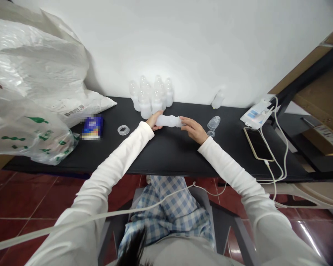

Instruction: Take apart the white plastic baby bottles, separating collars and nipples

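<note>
A translucent white baby bottle (168,120) lies sideways in the air above the black table. My left hand (153,121) is wrapped round its base end. The fingers of my right hand (193,129) close on the neck end, where a clear part partly shows; its shape is hidden by the fingers. Just behind my left hand, several upright bottles (146,109) with clear domed caps stand in a cluster. A clear domed cap (214,122) lies right of my right hand, with a small clear teat-like piece (211,133) beside it. To the left rests a whitish collar ring (123,130).
Large plastic bags (36,70) and a blue box (92,128) occupy the table's left side. A small bottle (218,99) leans at the wall. On the right are a phone (258,144), a white power strip (257,113) and cables. One cable (144,208) crosses my lap.
</note>
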